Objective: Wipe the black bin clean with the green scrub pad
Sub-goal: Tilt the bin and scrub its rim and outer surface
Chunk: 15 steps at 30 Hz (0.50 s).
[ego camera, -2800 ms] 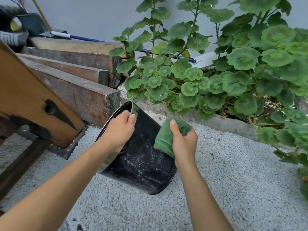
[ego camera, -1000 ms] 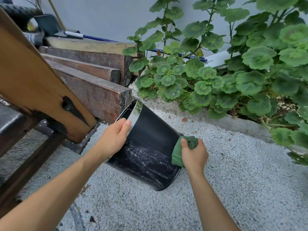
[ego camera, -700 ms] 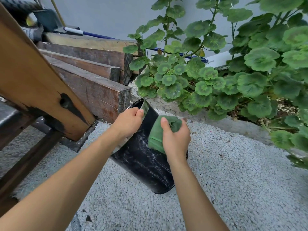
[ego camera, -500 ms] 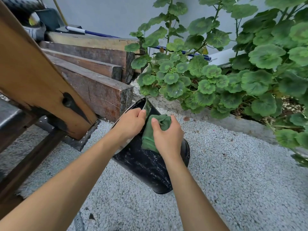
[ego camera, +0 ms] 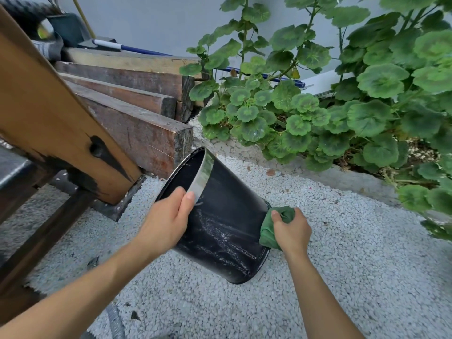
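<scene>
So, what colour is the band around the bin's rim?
The band is shiny silver; the head view shows it best.

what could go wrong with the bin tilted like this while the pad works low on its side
The black bin sits tilted on its bottom edge on loose gravel, steadied only by the left hand gripping the rim; a hard push could make it slide or roll.
The right hand holds the green scrub pad low near the gravel, so it may pick up grit and smear it back.
Whitish streaks on the near wall could be missed.
</scene>
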### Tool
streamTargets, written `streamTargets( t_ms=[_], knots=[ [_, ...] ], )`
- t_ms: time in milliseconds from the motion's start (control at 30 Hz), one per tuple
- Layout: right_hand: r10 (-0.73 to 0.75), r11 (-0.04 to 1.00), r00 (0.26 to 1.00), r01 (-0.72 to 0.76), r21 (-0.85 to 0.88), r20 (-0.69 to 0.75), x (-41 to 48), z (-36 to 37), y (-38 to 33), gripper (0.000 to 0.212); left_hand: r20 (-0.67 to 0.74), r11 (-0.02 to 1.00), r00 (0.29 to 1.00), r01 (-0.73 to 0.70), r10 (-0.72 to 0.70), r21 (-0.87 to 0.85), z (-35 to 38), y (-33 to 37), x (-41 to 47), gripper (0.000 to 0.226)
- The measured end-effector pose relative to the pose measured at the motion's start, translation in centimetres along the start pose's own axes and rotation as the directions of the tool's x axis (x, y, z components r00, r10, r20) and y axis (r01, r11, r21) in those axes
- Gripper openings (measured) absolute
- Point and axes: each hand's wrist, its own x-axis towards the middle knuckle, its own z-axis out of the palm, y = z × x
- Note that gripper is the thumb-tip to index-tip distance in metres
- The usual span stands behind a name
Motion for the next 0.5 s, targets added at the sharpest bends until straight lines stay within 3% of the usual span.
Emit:
streamTargets(
  t_ms=[200, 333, 500],
  knots=[
    [0.046, 0.973, 0.999, -0.042, 0.226, -0.015, -1.0, 0.0, -2.7, 0.018, 0.02, 1.0, 1.0, 0.005, -0.005, 0.013, -1.1, 1.4, 2.4, 0.043],
    [0.052, 0.846, 0.988, -0.12, 0.519, 0.144, -2.2, 0.2, -8.7, 0.022, 0.071, 0.994, 0.993, 0.084, -0.089, 0.069, -1.3, 2.8, 6.4, 0.043],
    [-0.12, 0.875, 0.97, 0.002, 0.484, 0.213, -4.4, 2.6, -13.8, 0.02, 0.048, 0.99, 0.993, 0.104, -0.108, 0.096, -0.6, 4.3, 7.5, 0.043]
  ],
)
